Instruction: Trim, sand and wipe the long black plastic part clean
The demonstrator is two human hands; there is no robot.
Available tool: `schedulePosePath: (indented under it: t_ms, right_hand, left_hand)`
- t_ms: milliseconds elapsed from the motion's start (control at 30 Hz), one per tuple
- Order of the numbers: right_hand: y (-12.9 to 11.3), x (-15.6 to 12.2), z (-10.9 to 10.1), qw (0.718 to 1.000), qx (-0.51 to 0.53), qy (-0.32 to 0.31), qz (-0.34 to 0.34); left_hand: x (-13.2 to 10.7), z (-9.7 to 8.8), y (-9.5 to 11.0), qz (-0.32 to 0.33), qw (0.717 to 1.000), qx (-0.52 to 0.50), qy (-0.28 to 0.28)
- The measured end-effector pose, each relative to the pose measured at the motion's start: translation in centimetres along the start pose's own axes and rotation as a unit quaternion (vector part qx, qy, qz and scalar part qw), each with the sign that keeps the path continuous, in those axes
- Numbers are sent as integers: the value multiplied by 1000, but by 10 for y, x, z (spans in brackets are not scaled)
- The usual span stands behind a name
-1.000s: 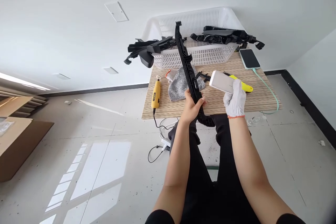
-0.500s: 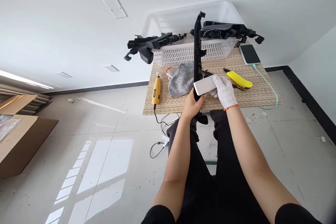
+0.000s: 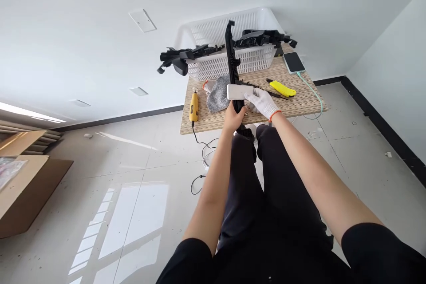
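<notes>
Walls point(image 3: 89, 53): white; three pale plates point(image 3: 142, 20) were mounted on one; dark skirting point(image 3: 133, 116) ran below. Floor point(image 3: 100, 155): glossy, tiled; it mirrored bright panes of light point(image 3: 143, 204). Worktop point(image 3: 209, 122): wood-striped, stood near the wall. Cardboard box point(image 3: 36, 191): stood well apart.

A long, narrow black part point(image 3: 232, 64), notched along its sides and hooked at its far tip, pointed away from the person in the left hand point(image 3: 234, 118); a pale oblong block point(image 3: 240, 92), held by one end in the gloved right hand point(image 3: 262, 103), lay crosswise over it; whether they touched was unclear.
</notes>
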State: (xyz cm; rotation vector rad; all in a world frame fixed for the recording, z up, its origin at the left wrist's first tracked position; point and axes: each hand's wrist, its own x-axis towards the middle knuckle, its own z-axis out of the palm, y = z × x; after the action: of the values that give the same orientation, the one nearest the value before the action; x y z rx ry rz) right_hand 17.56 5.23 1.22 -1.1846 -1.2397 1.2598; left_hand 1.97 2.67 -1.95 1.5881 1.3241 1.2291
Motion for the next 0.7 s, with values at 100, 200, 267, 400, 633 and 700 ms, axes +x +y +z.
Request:
schedulePosePath:
  t_ms: [100,200,267,400,633,700]
  right_hand:
    - [-3,-5,-3,999,30,9,29]
    - [-4,-8,-5,997,61,24,38]
    - [-3,-10,-6,998,53,24,37]
    - [0,-10,-8,999,21,23,43]
    - [6,0,-9,998,27,11,50]
    - [6,2,-8,997,46,22,52]
  left_hand:
    - [2,-1,3,-3,1000,2,-24]
    - [3,-1,5,-15,999,3,-47]
    - [3,-1,6,-19,999,6,-44]
    - [3,-1,5,-22,999,21,-26]
    - [5,-1,-1,-20,999,11,-31]
    - [6,-1,-2,-14,999,0,-36]
